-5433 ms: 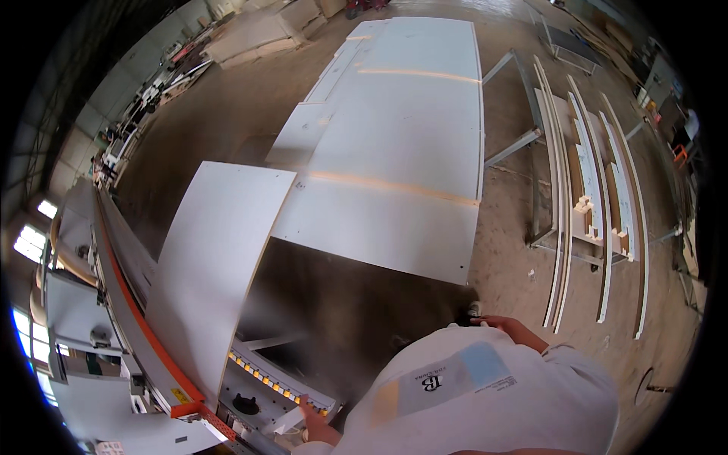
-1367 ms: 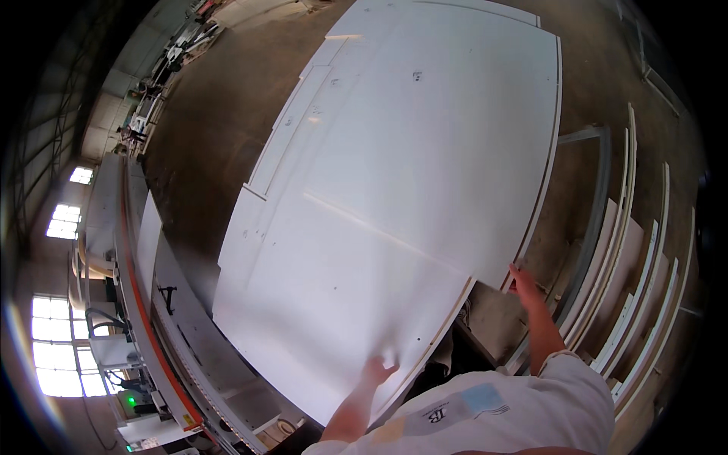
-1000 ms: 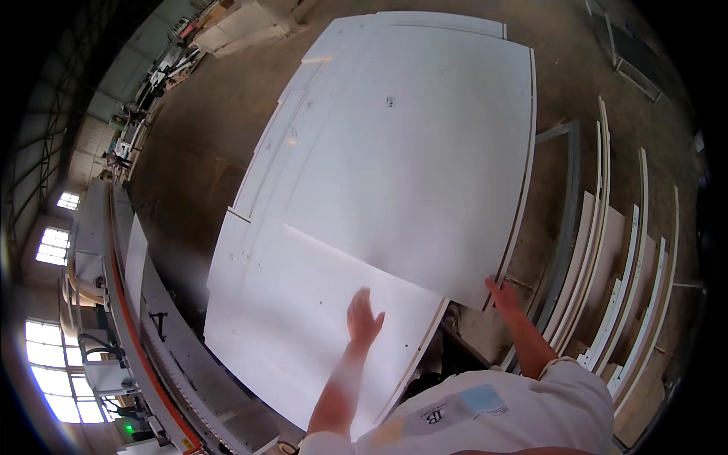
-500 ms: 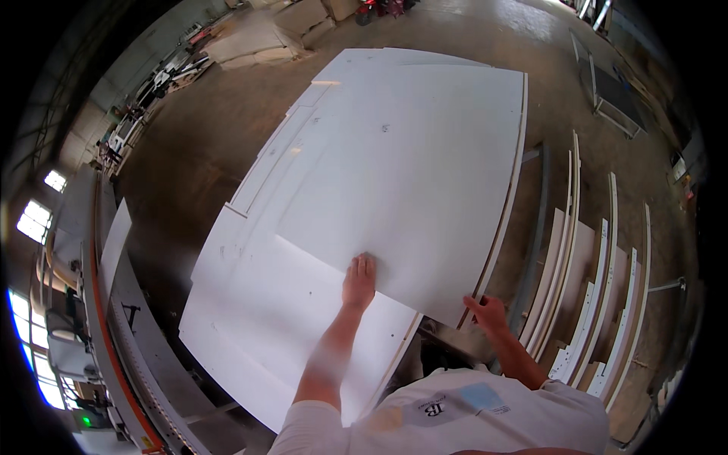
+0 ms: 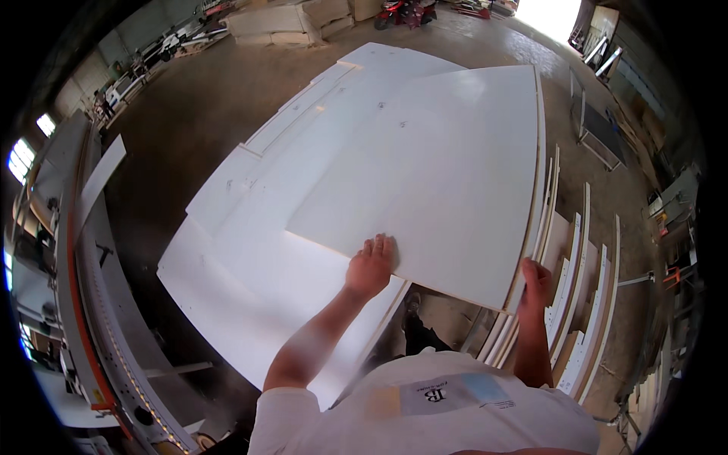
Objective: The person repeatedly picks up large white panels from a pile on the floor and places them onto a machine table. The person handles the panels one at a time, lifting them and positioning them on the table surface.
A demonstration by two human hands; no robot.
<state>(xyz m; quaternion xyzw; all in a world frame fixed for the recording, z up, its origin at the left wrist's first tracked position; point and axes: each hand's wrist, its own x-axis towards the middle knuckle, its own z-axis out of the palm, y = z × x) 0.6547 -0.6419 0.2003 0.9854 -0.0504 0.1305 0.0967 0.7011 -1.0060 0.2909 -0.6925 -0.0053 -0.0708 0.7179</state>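
A large white panel [image 5: 455, 174] lies askew on a stack of white boards [image 5: 227, 205], its right side reaching past the stack. My left hand [image 5: 371, 265] rests on the panel's near edge, fingers stretched out over the top face; its thumb cannot be made out. At the near right corner, my right hand [image 5: 535, 280] is closed around the panel's right edge. Part of that grip is hidden under the board.
To the right stand several narrow upright boards [image 5: 580, 265] in a row. A long machine with an orange-red strip [image 5: 83, 326] runs along the left. Farther back are wrapped stacks [image 5: 273, 26], a red motorbike [image 5: 394, 14] and a dark-topped cart [image 5: 603, 133].
The top panel has shifted right and turned somewhat over the stack, uncovering more of the boards at its left. Both my hands have moved right with it, and the view has swung.
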